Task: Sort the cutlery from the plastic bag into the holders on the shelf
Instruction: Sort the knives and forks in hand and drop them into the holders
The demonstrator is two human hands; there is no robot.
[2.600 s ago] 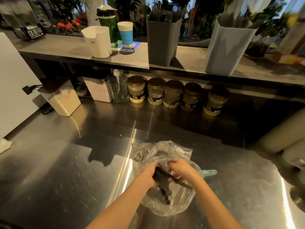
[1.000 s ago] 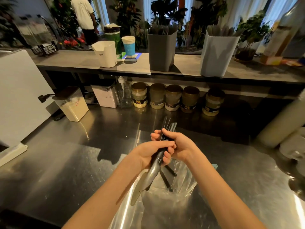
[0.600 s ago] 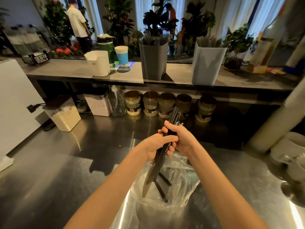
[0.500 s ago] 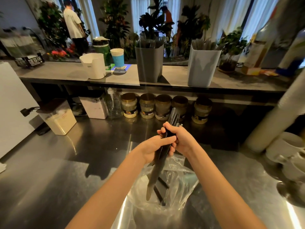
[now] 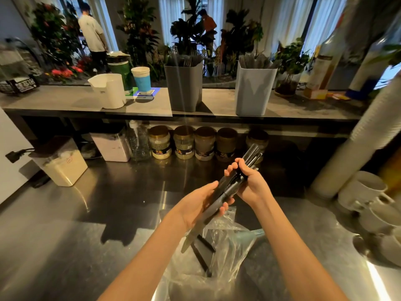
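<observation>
Left hand [image 5: 200, 205]: you curl it round the dark slim cutlery bundle [image 5: 229, 186], lower end.
Right hand [image 5: 249, 184]: you grip the upper end.
Clear plastic bag [image 5: 230, 248]: on steel table [image 5: 86, 235].

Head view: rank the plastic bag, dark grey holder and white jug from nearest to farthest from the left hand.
1. The plastic bag, just under the left hand.
2. The dark grey holder, on the shelf straight ahead.
3. The white jug, further left on the shelf.
</observation>
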